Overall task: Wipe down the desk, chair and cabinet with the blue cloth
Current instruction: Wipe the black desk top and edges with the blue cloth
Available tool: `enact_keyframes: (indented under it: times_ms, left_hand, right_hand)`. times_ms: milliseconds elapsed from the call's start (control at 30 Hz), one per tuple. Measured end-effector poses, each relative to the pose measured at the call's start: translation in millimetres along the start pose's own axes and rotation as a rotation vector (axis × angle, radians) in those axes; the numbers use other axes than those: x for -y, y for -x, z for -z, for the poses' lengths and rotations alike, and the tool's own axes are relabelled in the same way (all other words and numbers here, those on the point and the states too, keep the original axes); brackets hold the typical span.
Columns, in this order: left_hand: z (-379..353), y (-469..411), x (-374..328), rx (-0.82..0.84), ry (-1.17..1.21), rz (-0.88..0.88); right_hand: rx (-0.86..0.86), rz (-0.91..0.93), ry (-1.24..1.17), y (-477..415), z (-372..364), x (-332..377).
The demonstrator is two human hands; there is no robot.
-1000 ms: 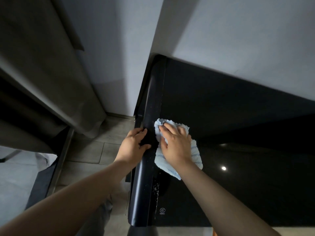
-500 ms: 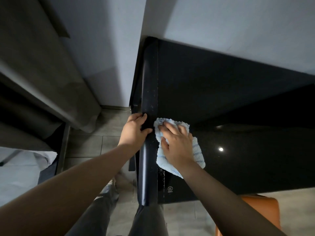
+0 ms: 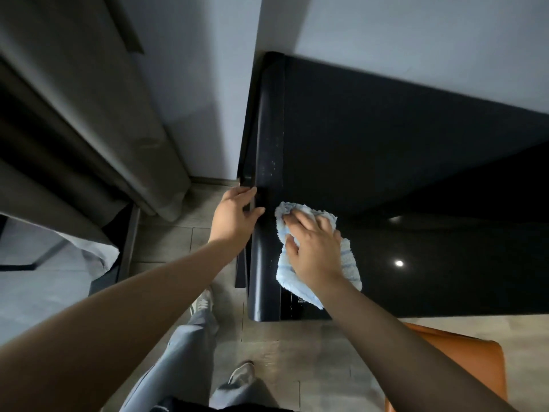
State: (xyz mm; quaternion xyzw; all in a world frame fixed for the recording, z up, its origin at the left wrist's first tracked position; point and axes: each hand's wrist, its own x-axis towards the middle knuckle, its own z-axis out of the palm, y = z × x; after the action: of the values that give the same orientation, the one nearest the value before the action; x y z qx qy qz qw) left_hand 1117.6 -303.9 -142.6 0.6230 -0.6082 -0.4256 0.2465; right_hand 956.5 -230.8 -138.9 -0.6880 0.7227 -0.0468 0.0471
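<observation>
A glossy black desk (image 3: 401,162) stands against the white wall, its rounded left edge running toward me. The light blue cloth (image 3: 347,263) lies crumpled on the desk top near that edge. My right hand (image 3: 315,248) presses flat on the cloth with its fingers spread. My left hand (image 3: 234,217) holds the desk's left edge, thumb on top and fingers over the side. An orange chair (image 3: 463,358) shows at the lower right, below the desk's front edge.
Grey curtains (image 3: 98,120) hang at the left beside the wall. A bed (image 3: 44,278) with pale sheets shows at the lower left. My legs and shoes (image 3: 205,301) stand on the grey tiled floor (image 3: 175,242) by the desk's corner.
The view has pulled back, showing more floor, my legs and the orange chair. My right hand and the cloth have slid slightly toward the desk's near corner. My left hand keeps hold of the edge.
</observation>
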Motion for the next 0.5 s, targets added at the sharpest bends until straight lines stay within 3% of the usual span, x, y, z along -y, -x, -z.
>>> enact_keyframes:
  times_ms: [267,500]
  left_hand:
    - [-5.9,97.5,23.6,0.06,0.063,0.072]
    - [-24.4,126.1,31.4,0.07,0.015,0.007]
  right_hand:
    - [0.038,0.006,-0.001,22.7,2.3,3.8]
    - [0.081,0.014,0.009,36.6,5.6,5.5]
